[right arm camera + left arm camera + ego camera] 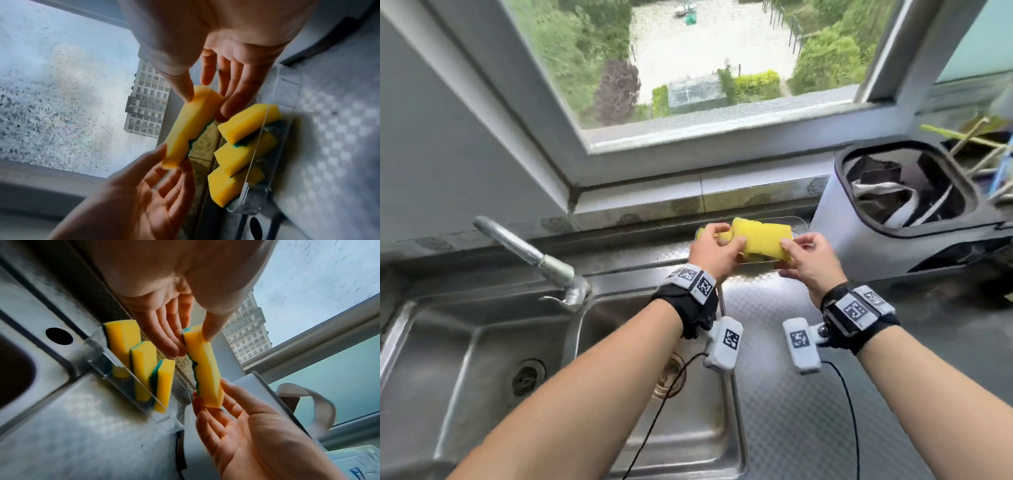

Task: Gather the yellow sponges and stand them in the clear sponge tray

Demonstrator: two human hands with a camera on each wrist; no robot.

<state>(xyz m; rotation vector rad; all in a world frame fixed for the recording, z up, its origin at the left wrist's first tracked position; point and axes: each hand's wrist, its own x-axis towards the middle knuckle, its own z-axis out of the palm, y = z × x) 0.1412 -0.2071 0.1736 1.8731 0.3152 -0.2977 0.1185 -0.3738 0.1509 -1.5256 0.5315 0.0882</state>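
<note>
I hold one yellow sponge (760, 238) with a green scrub side lengthwise in the air, just above the clear sponge tray (799, 221). My left hand (726, 240) pinches its left end between thumb and fingertips. The other end sits pinched in my right hand (791, 253). The left wrist view shows the held sponge (205, 369), the left hand (193, 344), the right hand (207, 402) and three sponges (144, 366) standing on edge in the tray (164, 423). The right wrist view has the same sponge (185, 129), right hand (205, 100), left hand (174, 160) and tray (255, 201).
The tray sits against the tiled ledge under the window, behind the steel drainboard (791, 394). A faucet (534, 255) and a double sink (465, 359) lie to the left. A white bin (893, 192) with a dark bag stands close on the tray's right.
</note>
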